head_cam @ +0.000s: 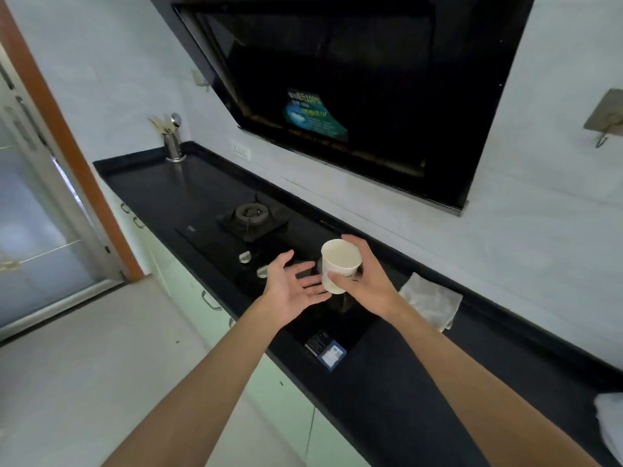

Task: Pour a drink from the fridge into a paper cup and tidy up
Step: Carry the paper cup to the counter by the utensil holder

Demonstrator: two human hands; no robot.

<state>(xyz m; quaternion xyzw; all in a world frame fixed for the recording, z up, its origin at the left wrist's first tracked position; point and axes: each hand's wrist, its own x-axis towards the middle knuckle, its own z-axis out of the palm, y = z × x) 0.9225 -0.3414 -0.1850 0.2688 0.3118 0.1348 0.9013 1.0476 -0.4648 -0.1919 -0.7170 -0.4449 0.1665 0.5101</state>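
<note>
The right hand (369,281) grips a paper cup (338,266) by its side wall, held upright in the air above the stove part of the black bench (421,382), near its front edge. The left hand (290,286) is open, palm up, just beside the cup. The cup looks empty, so this seems an early step: fetching the drink comes next. No fridge or drink shows; the bench's right end is cut off.

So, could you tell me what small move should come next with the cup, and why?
Probably set the paper cup down on the black counter. The right hand holds it in the air, it looks empty, and no drink is in view; the left hand is open.
</note>
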